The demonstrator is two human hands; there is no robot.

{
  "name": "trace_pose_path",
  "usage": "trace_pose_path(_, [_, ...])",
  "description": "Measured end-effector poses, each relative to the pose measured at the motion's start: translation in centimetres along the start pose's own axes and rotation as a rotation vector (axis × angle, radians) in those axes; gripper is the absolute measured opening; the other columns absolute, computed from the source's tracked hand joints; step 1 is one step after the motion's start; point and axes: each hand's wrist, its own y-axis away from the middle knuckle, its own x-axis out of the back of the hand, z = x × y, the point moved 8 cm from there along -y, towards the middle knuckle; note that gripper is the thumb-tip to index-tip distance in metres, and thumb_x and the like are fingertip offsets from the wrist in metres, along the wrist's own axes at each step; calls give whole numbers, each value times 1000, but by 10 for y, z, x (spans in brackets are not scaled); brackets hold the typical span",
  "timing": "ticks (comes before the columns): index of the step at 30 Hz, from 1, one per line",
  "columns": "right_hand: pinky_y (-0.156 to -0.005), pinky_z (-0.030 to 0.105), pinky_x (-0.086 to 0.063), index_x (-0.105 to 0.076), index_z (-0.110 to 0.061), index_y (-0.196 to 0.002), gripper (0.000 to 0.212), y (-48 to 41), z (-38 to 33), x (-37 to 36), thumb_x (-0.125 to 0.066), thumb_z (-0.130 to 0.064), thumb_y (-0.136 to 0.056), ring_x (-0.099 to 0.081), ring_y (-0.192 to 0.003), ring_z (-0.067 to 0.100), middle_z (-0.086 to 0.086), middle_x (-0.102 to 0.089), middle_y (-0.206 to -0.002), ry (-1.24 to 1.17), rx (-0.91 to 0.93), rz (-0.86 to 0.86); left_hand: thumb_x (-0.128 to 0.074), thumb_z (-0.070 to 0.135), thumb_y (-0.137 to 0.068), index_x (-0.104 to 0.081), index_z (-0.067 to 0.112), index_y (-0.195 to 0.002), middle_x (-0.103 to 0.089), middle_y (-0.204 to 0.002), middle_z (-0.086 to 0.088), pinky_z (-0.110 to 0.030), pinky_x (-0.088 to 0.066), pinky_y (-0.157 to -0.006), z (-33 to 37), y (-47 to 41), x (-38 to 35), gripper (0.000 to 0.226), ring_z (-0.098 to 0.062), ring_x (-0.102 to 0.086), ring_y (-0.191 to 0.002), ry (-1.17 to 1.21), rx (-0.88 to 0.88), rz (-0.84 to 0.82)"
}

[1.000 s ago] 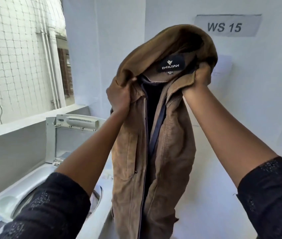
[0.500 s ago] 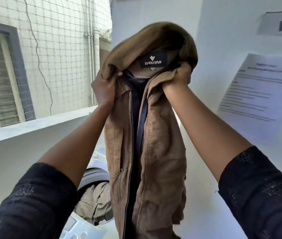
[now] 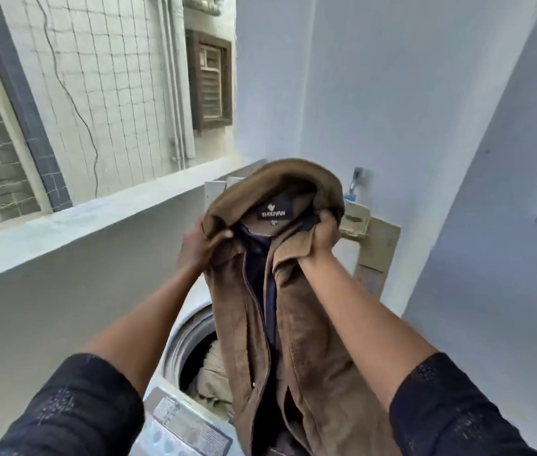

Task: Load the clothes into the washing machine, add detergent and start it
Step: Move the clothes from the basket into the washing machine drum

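Pale blue laundry corner. We clench left hand (image 3: 194, 253) and right hand (image 3: 324, 236) on the collar of brown hooded fabric jacket (image 3: 296, 343); it hangs lengthwise below both, over the open drum of the white washing machine (image 3: 191, 324).

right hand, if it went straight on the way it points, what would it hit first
The right hand grips the brown jacket collar; straight on, it would probably meet the raised washer lid behind it, though depth is unclear.

jacket (image 3: 296, 324) over washer drum (image 3: 190, 337), clothes (image 3: 211, 373) inside drum
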Motion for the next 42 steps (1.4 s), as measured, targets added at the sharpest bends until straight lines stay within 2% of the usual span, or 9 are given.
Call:
trace_pose_path(6, [-78,22,-48,-60,-14,-115,34,-20,75,116,-66,-8,-82,-63,-99,25,5,-67,-104,1194,209,-55,-65,59,-48,-47,9,-133,-54,-131,-13,-26,-39,-91,-128,31,-50,100,-23,-51,-119,-262,-7,-668])
trace_pose_path(11, [-111,66,3,-32,-37,-141,53,11,149,238,-50,-32,-91,-17,-143,38,11,-33,-148,2577,-403,-543,-70,18,-70,-58,8,-120,-57,-125,-16,-29,-43,-90,-203,56,-78,52,-29,-56,-113,-673,94,-921])
trace_pose_path(15, [-114,57,-18,-46,-27,-134,43,27,137,241,-49,-25,-91,-34,-137,34,12,-44,-143,2537,-494,-585,-65,17,-64,-46,17,-133,-52,-136,-9,-29,-39,-104,-183,62,-106,72,-23,-49,-125,-488,16,-821])
trace_pose_path(18, [-95,39,-47,-62,-16,-119,35,14,87,206,-52,-17,-85,-57,-114,32,14,-62,-123,2346,-157,-391,-62,42,-69,-26,26,-145,-33,-151,-4,-46,-28,-113,-160,74,-138,86,-23,-32,-139,-548,-97,-851])
trace_pose_path(22, [-104,37,-34,-59,-18,-122,44,0,-14,197,-64,-29,-79,-45,-123,29,9,-51,-133,2387,362,-59,-50,71,-76,-17,47,-144,-10,-159,2,-61,-8,-114,-169,110,-175,79,-33,-6,-145,-676,17,-981])
trace_pose_path(27, [-113,57,-14,-10,-31,-149,120,-3,-100,291,-70,-74,-54,-10,-144,38,10,-3,-158,2343,-100,296,-44,74,-78,-13,49,-143,8,-159,4,-58,-7,-116,-204,193,-195,76,-34,4,-145,-648,255,-1141])
trace_pose_path(32, [-111,44,-32,6,-29,-149,165,12,-98,328,-74,-80,-15,-33,-137,33,9,-18,-157,1789,-465,113,-44,67,-83,-12,37,-148,8,-159,3,-56,-11,-117,-209,202,-191,79,-34,-4,-145,-771,417,-1278])
trace_pose_path(37, [-98,36,-48,-50,-10,-131,85,19,-79,318,-84,-43,-60,-59,-104,23,11,-58,-127,1873,-621,-24,-54,51,-82,-36,19,-141,-33,-151,-5,-64,-22,-109,-153,169,-195,70,-32,-31,-138,-990,198,-1225])
trace_pose_path(42, [-57,21,-42,-66,-6,-93,25,14,-58,264,-74,-17,-71,-57,-81,19,7,-61,-93,2154,-674,-240,-78,64,-53,8,40,-146,4,-160,2,-62,-9,-115,-91,185,-209,129,-30,-1,-146,-777,-35,-1358])
